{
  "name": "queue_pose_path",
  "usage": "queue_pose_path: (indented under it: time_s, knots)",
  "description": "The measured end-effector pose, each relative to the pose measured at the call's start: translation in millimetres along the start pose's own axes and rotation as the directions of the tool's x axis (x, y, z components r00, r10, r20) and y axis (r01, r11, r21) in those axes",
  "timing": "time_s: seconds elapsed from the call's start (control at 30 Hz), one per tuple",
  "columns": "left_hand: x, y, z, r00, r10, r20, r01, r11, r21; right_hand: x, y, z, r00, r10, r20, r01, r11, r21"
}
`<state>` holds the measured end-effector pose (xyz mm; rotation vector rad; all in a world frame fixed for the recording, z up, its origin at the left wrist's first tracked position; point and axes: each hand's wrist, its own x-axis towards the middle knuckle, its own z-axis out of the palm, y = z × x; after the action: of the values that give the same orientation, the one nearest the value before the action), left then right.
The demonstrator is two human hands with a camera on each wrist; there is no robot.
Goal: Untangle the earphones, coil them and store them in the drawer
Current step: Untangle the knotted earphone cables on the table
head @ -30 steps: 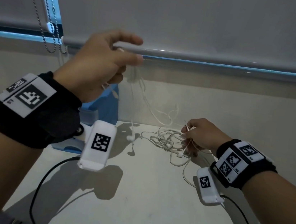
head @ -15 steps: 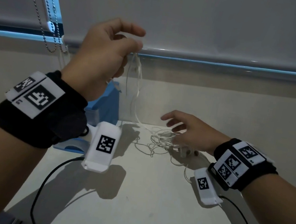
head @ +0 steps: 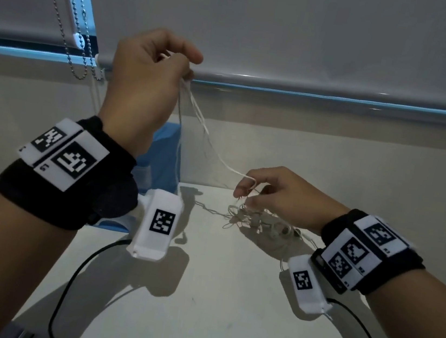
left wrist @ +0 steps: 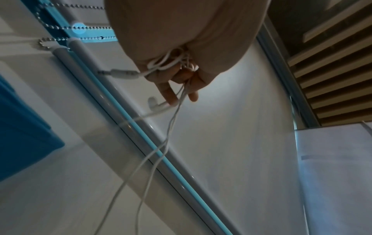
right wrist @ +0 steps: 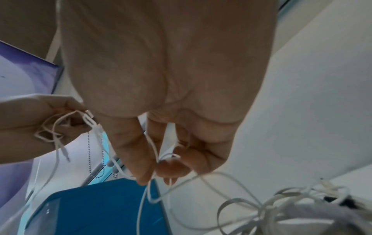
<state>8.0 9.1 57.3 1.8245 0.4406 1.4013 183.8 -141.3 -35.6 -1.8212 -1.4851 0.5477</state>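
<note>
Dim, bluish light from above, soft shadows on the table [head: 196, 321], blurred, edge-warped wrist views.

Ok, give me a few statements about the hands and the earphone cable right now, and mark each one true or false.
1. The left hand is raised above the table and grips a bunch of earphone cable. True.
2. The right hand lies flat and open on the table. False: it is above the table, its fingers pinching a loop of the cable.
3. A tangled heap of cable lies on the table under the right hand. True.
4. The earphones are already neatly coiled. False: they are strung between the hands and partly knotted.
5. The plug sticks out beside the left hand. True.
</note>
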Motion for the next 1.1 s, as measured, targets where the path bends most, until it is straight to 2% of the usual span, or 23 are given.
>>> queue_pose_path:
  time_s: [0.1, 0.17, 0.23, 0.3, 0.37, 0.43, 0.53, 0.63, 0.7, 0.77, 0.9, 1.03, 1.1]
  knots:
    - [-9.5, -1.9, 4.0, 0.999, -0.032, 0.035, 0.034, 0.997, -0.069, -5.1, 0.3, -4.7, 1.0, 0.025, 0.003, -0.025, 0.991, 0.133]
    - [-18.6, -6.1, 9.1, 0.995, -0.038, 0.092, 0.043, 0.998, -0.051, -5.1, -1.1, -7.4, 0.999, 0.053, -0.006, -0.051, 0.982, 0.183]
    - [-25.2, -12.5, 13.2, 0.981, -0.065, 0.183, 0.054, 0.997, 0.061, -3.2, -0.5, -12.5, 0.995, 0.081, -0.05, -0.074, 0.989, 0.129]
    - [-31.8, -19.5, 15.0, 0.949, -0.102, 0.297, 0.037, 0.975, 0.219, -0.9, 1.4, -18.1, 0.99, 0.102, -0.093, -0.102, 0.995, 0.003]
    - [-40.5, -23.1, 16.5, 0.897, -0.122, 0.424, -0.023, 0.947, 0.321, 0.8, 2.8, -22.5, 0.987, 0.12, -0.108, -0.122, 0.992, -0.015]
    - [-48.7, -24.9, 16.9, 0.834, -0.162, 0.528, -0.094, 0.9, 0.426, 2.7, 2.6, -26.0, 0.981, 0.16, -0.113, -0.141, 0.978, 0.156]
    - [-57.5, -27.2, 17.4, 0.728, -0.269, 0.63, -0.175, 0.817, 0.55, 2.7, -1.0, -30.3, 0.968, 0.222, -0.115, -0.146, 0.875, 0.461]
    - [-64.9, -32.3, 21.7, 0.606, -0.363, 0.708, -0.221, 0.778, 0.588, 1.6, -5.6, -32.7, 0.986, 0.142, -0.086, -0.069, 0.821, 0.566]
    - [-69.1, -36.6, 25.9, 0.542, -0.407, 0.735, -0.214, 0.779, 0.59, 1.2, -10.1, -33.1, 0.994, 0.092, -0.062, -0.036, 0.8, 0.598]
    - [-71.4, -40.6, 29.3, 0.504, -0.438, 0.745, -0.198, 0.78, 0.593, 1.0, -14.5, -34.6, 0.997, 0.048, -0.068, 0.008, 0.759, 0.651]
    - [-72.4, -49.8, 29.7, 0.471, -0.488, 0.735, -0.244, 0.728, 0.64, 2.6, -17.2, -41.6, 0.986, -0.013, -0.168, 0.131, 0.687, 0.715]
    - [-77.2, -57.9, 26.2, 0.415, -0.561, 0.717, -0.31, 0.653, 0.691, 3.8, -14.4, -48.5, 0.948, 0.038, -0.315, 0.216, 0.648, 0.73]
    - [-79.6, -61.0, 25.1, 0.409, -0.574, 0.709, -0.316, 0.64, 0.7, 3.0, -11.5, -50.3, 0.929, 0.067, -0.363, 0.242, 0.631, 0.737]
